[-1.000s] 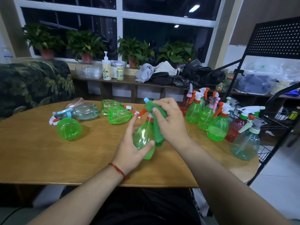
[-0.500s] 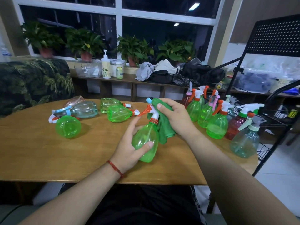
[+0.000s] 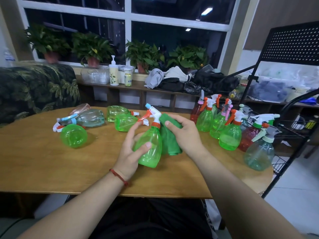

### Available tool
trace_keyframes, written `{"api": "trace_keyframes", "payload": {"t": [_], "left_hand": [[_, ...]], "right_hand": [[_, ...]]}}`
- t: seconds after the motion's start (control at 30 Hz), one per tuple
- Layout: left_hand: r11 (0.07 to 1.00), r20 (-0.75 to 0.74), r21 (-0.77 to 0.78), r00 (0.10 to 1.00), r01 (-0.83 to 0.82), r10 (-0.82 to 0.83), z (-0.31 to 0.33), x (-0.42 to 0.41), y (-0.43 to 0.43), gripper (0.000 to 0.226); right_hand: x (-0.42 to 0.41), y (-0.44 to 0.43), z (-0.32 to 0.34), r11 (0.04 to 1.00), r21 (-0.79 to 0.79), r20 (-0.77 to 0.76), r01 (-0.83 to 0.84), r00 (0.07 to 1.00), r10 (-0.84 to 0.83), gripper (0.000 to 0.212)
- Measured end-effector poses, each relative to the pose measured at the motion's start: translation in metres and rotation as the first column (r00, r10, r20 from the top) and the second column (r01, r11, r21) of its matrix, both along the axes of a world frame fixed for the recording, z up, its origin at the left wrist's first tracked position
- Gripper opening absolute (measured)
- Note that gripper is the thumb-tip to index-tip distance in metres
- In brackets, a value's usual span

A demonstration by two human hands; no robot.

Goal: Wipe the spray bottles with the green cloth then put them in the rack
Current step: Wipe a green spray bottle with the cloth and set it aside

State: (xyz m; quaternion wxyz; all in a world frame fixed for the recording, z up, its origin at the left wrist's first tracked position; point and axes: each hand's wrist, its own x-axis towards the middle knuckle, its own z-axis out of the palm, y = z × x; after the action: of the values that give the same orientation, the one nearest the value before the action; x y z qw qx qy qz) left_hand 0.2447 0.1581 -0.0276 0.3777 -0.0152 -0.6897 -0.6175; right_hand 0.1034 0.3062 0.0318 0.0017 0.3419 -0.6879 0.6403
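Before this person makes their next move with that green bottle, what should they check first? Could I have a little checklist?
1. Grip on the held green bottle: the left hand grips its body. Ok.
2. Hold on the green cloth: the right hand holds it beside the bottle. Ok.
3. Bottle wiped all over: cannot tell.
4. Free room in the rack: its shelves are mostly hidden. Cannot tell.
5. Clear way to the rack: standing bottles crowd the right end of the table. Not ok; probably best to lift over them.
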Motion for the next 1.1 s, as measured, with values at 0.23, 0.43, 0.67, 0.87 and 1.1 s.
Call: {"api": "trace_keyframes", "payload": {"t": [0.23,0.43,0.67,0.87,1.1], "left_hand": [[0.997,0.002,-0.053,0.999,-0.053,0.054,0.003,0.000,0.001,0.079],[0.988,0.024,-0.145,0.999,-0.045,0.049,-0.001,0.002,0.001,0.079],[0.991,0.041,-0.136,0.999,-0.017,0.023,0.001,0.002,0.007,0.078],[0.995,-0.024,0.043,0.996,-0.090,0.091,-0.001,0.002,-0.001,0.070],[0.999,0.037,0.008,0.999,-0.033,0.032,-0.006,-0.005,0.006,0.059]], "right_hand": [[0.008,-0.011,0.002,0.976,-0.110,-0.189,0.190,0.960,-0.208,0.025],[0.018,-0.024,0.017,0.988,0.096,-0.296,0.120,0.951,-0.087,0.027],[0.003,-0.008,0.024,0.978,0.115,-0.101,0.172,0.982,-0.160,0.014],[0.006,-0.006,-0.007,0.968,-0.030,0.075,0.251,0.966,-0.248,0.023],[0.036,-0.018,-0.039,0.953,-0.301,0.368,0.040,0.927,0.078,0.019]]}}
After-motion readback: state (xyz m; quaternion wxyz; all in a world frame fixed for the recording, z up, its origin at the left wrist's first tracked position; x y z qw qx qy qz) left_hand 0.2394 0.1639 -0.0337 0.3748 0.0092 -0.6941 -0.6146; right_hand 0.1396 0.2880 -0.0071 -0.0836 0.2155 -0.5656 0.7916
